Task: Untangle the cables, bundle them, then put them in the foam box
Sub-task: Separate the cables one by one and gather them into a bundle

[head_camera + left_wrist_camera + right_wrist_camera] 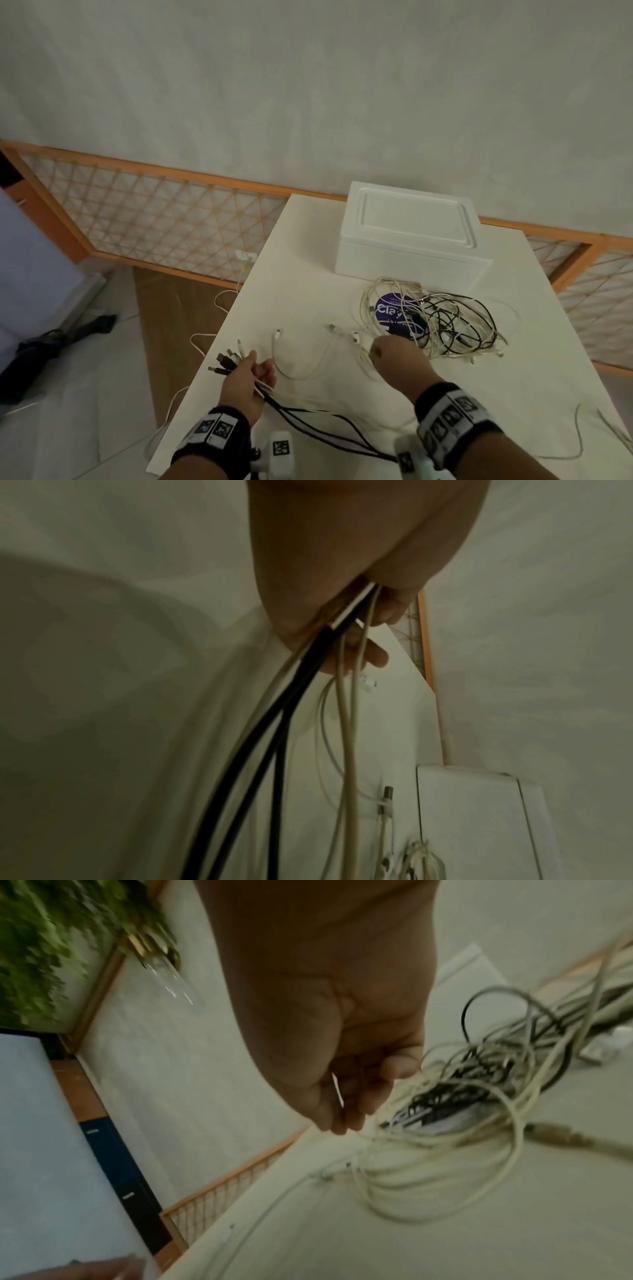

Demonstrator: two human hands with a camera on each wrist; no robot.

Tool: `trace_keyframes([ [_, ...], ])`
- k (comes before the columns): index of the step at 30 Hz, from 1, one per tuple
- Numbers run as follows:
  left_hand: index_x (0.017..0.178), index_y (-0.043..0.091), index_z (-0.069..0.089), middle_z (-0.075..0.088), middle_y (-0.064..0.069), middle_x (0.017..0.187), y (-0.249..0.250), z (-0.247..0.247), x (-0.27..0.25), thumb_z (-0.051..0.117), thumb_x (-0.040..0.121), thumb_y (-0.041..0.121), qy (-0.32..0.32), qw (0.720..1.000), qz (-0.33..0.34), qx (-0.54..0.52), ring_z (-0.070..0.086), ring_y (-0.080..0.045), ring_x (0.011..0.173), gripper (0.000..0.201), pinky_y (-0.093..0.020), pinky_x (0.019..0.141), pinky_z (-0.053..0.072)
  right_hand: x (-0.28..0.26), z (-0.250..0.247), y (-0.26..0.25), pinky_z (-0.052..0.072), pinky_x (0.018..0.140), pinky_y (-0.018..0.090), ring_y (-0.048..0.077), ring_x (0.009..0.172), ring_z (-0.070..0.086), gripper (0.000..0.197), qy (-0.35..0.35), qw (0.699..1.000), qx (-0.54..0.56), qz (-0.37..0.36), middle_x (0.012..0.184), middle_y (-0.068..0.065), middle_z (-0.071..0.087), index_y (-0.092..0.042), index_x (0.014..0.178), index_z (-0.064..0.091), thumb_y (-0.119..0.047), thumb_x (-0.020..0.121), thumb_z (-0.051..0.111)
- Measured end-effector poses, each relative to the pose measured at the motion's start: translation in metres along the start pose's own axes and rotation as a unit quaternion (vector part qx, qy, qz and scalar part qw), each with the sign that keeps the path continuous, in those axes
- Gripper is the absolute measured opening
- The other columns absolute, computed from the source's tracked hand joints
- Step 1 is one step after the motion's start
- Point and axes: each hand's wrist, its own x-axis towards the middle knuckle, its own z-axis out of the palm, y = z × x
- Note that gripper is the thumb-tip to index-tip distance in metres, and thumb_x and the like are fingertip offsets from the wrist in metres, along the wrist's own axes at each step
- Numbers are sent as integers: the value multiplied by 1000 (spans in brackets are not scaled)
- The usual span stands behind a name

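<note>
A closed white foam box [411,236] stands at the back of the white table [308,260]; its side also shows in the left wrist view [479,818]. In front of it lies a tangle of black and white cables [445,322] [479,1069]. My left hand [250,373] [342,561] grips a bunch of black and white cables [274,723] near their plug ends [227,359], close to the table's left edge. My right hand [394,353] [342,1042] hangs over the tangle's near left side. Its fingers are loosely curled, tips down by the white loops. A loose white cable [301,370] curves between the hands.
A purple round label [394,308] lies under the tangle. Held cables trail across the table's front. An orange wooden lattice fence [154,212] runs behind the table. A wall socket [245,255] and white cords on the floor [205,342] are left of the table.
</note>
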Motion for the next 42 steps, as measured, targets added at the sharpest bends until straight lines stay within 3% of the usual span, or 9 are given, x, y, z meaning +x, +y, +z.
trace_keyframes([
  [6, 70, 7, 51, 69, -10, 60, 4, 3, 1, 51, 98, 28, -47, 998, -21, -25, 51, -8, 34, 35, -17, 37, 45, 30, 32, -11, 43, 87, 34, 24, 110, 57, 31, -51, 998, -21, 21, 117, 3, 58, -17, 116, 50, -37, 93, 44],
  [9, 67, 7, 50, 71, -13, 65, 4, 2, 3, 52, 97, 27, -45, 999, -17, -6, 46, -8, 31, 36, -16, 36, 42, 34, 26, -13, 44, 85, 33, 22, 105, 59, 26, -24, 998, -54, 11, 114, 2, 60, -17, 113, 52, -24, 93, 36],
  [13, 64, 6, 49, 69, -15, 63, 1, 0, 6, 51, 98, 23, -30, 999, -12, 10, 43, -10, 29, 38, -17, 35, 40, 41, 10, -30, 43, 76, 30, 19, 99, 57, 23, 25, 998, -11, -61, 107, -1, 57, -19, 110, 52, -32, 93, 43],
  [16, 63, 6, 49, 68, -15, 61, -1, 0, 10, 52, 98, 22, -18, 1000, -12, 16, 45, -10, 30, 39, -18, 36, 39, 55, 11, -55, 45, 84, 30, 19, 106, 54, 29, 60, 990, 12, -125, 117, 0, 54, -19, 120, 54, -16, 95, 39],
  [22, 66, 6, 53, 72, -15, 70, -3, 8, 7, 54, 97, 23, -49, 997, -20, 55, 42, -11, 31, 35, -20, 36, 39, 75, 26, -43, 42, 94, 30, 21, 115, 51, 30, -25, 995, -48, -83, 127, 4, 50, -16, 125, 52, -26, 97, 43],
  [25, 72, 5, 58, 73, -16, 80, -2, 22, 1, 55, 96, 21, -83, 993, -3, 80, 43, -11, 34, 29, -22, 36, 39, 78, 25, -36, 44, 88, 31, 21, 108, 56, 27, -27, 997, -29, -65, 118, 4, 56, -17, 115, 59, -30, 93, 51],
  [30, 100, 3, 69, 71, -4, 105, -5, 43, -2, 57, 95, 18, -117, 985, 36, 123, 41, -12, 44, 19, -24, 41, 40, 79, 6, -34, 42, 74, 25, 20, 93, 59, 20, 45, 992, 104, -45, 106, 5, 62, -16, 108, 62, -26, 95, 49],
  [39, 103, 12, 71, 71, -1, 106, -14, 97, -13, 62, 92, 19, -178, 966, 44, 181, 33, -11, 46, 16, -22, 40, 34, 60, -37, -27, 48, 83, 33, 20, 94, 60, 21, 192, 963, 154, -109, 100, 1, 68, -17, 108, 66, -21, 96, 50],
  [42, 98, 14, 72, 71, -1, 96, -18, 108, -17, 66, 88, 15, -182, 962, 43, 199, 32, -10, 43, 12, -21, 39, 30, 49, -46, -34, 43, 80, 20, 8, 90, 57, 17, 216, 928, 280, -121, 99, -9, 65, -18, 105, 67, -18, 95, 54],
])
